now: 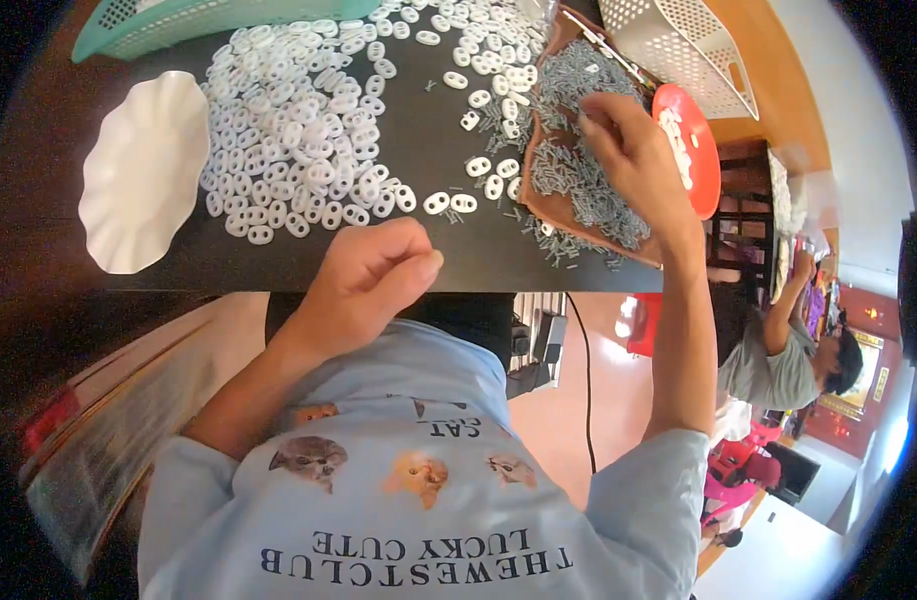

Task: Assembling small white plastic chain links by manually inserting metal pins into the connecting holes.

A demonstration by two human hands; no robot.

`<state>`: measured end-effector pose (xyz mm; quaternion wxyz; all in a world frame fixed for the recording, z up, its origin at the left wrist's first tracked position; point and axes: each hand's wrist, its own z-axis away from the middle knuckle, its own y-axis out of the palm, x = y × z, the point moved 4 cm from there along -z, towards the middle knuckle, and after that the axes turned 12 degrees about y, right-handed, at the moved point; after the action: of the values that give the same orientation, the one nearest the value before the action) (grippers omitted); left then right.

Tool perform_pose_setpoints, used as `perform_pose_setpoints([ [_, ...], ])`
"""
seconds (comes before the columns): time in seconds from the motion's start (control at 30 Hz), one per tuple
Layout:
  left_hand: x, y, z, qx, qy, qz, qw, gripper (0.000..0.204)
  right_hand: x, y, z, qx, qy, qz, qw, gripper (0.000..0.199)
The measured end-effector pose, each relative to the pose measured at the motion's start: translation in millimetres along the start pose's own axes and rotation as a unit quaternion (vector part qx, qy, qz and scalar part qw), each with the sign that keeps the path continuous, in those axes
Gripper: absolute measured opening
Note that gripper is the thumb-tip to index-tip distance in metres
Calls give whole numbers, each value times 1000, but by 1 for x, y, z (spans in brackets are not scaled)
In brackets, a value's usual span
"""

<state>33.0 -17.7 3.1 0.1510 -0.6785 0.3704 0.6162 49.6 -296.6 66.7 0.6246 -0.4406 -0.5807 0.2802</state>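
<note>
My left hand [374, 280] is closed in front of the table's near edge, thumb pressed on the curled fingers. Whatever it may hold is hidden. Over a heap of small grey pins [569, 170] my right hand [631, 150] reaches in, with thumb and fingertips drawn together among them; I cannot make out what is between them. The pins lie on a brown tray [549, 212], some spilled past its edge. A large pile of white oval plastic pieces with two holes [289, 130] covers the table left of centre. Several more white pieces [494, 187] lie beside the tray.
A white scalloped dish [144, 175] stands at the left. Behind are a green basket [219, 15] and, far right, a white perforated basket [679, 45]. A red plate [704, 165] holds small white parts. Another person [779, 360] sits at the right, beyond the table.
</note>
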Motion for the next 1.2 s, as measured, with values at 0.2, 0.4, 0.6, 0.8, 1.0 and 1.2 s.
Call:
perform_pose_setpoints([
  [0.2, -7, 2, 1, 13, -11, -50, 999, 18, 56, 34, -26, -1, -174, 55, 983, 17],
  [0.4, -6, 1, 2, 8, 24, -40, 999, 19, 91, 62, -41, -1, -195, 144, 970, 17],
  [0.6, -8, -3, 0, 18, 57, -61, 996, 19, 90, 68, -56, -35, -199, 148, 968, 19],
  [0.8, -6, -5, 1, 20, 62, -61, 996, 20, 94, 81, -81, -19, -186, 198, 962, 27],
  [1.0, -6, -5, 1, 11, 94, -84, 992, 21, 102, 76, -70, -22, -194, 171, 966, 22],
  [1.2, -10, -5, -2, 25, 91, -102, 990, 21, 83, 84, -98, -52, -175, 195, 964, 22],
])
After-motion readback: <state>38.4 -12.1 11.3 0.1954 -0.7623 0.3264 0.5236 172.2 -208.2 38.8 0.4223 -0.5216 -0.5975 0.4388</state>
